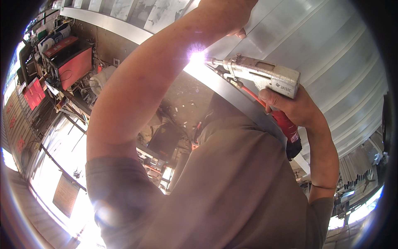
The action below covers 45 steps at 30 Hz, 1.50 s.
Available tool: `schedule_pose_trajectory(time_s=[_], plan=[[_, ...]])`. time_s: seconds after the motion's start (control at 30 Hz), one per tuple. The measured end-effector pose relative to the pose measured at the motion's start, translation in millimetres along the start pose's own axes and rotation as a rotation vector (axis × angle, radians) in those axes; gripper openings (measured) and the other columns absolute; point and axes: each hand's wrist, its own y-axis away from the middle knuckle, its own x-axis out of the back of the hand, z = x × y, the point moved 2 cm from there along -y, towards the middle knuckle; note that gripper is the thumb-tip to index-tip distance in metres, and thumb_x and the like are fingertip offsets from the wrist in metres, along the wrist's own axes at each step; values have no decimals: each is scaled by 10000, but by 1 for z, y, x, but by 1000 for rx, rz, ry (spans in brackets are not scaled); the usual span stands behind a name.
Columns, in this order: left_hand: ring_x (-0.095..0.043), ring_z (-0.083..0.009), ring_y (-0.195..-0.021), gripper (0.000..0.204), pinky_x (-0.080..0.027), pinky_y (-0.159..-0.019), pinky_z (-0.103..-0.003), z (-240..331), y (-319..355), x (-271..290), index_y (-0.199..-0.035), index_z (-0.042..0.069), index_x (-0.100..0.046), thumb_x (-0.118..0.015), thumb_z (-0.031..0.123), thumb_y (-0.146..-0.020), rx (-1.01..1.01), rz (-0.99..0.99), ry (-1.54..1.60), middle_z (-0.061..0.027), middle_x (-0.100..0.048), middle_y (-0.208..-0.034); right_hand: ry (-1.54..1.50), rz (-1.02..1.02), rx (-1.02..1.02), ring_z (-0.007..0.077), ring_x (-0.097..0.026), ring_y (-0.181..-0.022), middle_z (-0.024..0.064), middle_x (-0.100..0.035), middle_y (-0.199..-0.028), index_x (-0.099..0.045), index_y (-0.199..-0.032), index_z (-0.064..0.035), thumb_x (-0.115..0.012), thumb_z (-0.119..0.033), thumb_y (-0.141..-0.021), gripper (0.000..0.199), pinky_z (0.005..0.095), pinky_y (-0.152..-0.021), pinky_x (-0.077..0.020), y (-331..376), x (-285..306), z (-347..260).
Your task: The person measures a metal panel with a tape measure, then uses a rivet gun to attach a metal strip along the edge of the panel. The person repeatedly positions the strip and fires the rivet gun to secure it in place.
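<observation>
In my right hand [290, 103] is a welding gun [269, 74] with a worn silver body and a red handle. My fingers wrap round the grip below the body. Its nozzle points left, and a bright purple-white glare [197, 57] burns at the tip, on the edge of a ribbed metal panel [298, 37]. An orange-red hose [252, 94] runs along the gun's underside. My left arm reaches across, past the glare. The left hand [230, 18] is at the top, over the panel; one fingertip shows and the other fingers are hidden.
A flat metal edge strip [107, 20] borders the panel at upper left. Beyond it stand a red box-shaped machine [74, 66] and cluttered gear. My shirt [232, 186] fills the lower middle, close to the panel's near edge. Stacked metal lengths [354, 166] lie at the right.
</observation>
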Motion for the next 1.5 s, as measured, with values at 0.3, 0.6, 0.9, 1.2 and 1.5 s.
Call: schedule_pose_trajectory(time_s=[0.3, 0.6, 0.9, 1.2, 1.5], plan=[[-261, -321, -1571, 1180, -175, -1306, -485, 0, 1, 0, -1629, 2, -219, -873, 479, -771, 2, 3, 3, -210, -216, -1707, -18, -3, 3, 140, -641, -747, 57, -707, -997, -630, -1314, -4, -757, -271, -959, 462, 308, -680, -534, 5, 2, 3], [-262, -322, -1570, 1182, -175, -1306, -485, 0, 0, 1, -1628, 2, -219, -877, 474, -767, 5, -3, 8, -209, -216, -1707, -31, 14, -29, 142, -649, -753, 63, -707, -991, -638, -1294, -2, -770, -273, -947, 460, 304, -684, -546, 11, 3, 5], [-263, -322, -1570, 1185, -174, -1307, -485, 2, -3, 3, -1628, 1, -219, -881, 469, -763, 15, -11, 13, -209, -217, -1707, -32, 11, -42, 128, -644, -772, 46, -702, -983, -648, -1313, -24, -785, -299, -932, 490, 296, -694, -548, 16, 6, 9], [-265, -322, -1569, 1188, -174, -1307, -485, 1, -4, 5, -1627, 1, -219, -886, 464, -760, 15, -19, 19, -208, -217, -1707, -15, 32, -76, 126, -651, -785, 47, -710, -1028, -638, -1326, -21, -793, -317, -929, 519, 297, -709, -553, 23, 8, 13], [-266, -323, -1569, 1191, -174, -1307, -486, 3, -4, 6, -1627, 1, -219, -890, 458, -756, 22, -25, 18, -208, -217, -1707, -21, 38, -62, 136, -678, -798, 53, -707, -959, -651, -1213, -5, -797, -270, -946, 403, 307, -719, -574, 29, 11, 16]])
